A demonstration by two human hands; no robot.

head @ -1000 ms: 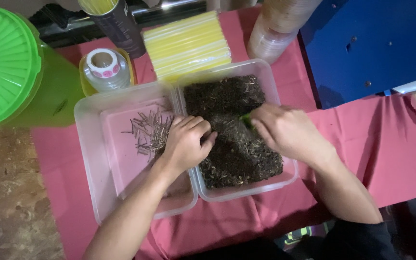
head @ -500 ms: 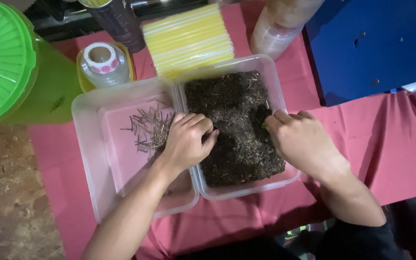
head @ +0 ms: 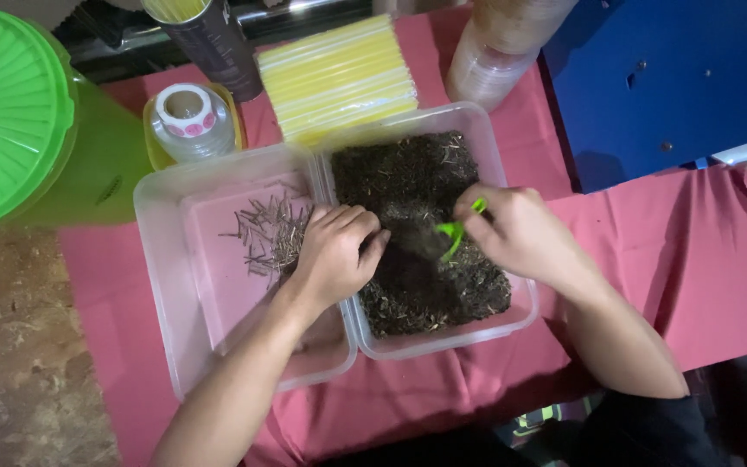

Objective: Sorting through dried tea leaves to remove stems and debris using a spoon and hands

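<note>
- Right hand (head: 520,233) grasps small bright-green scoop (head: 454,233), tip down in dark crumbly matter (head: 408,182) filling right clear tub (head: 512,311).
- Left hand (head: 335,251) loosely curled, empty, on the rim between tubs.
- Left tub (head: 162,285): pale dry stems (head: 271,232).

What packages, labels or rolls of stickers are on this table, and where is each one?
Roll of white round stickers with pink dots: upright in a yellow tub, behind the left clear container.
Pack of yellow straws: flat, wrapped in clear film, behind the soil container.
Dark cylindrical can: top centre, holding yellow straws.
</note>
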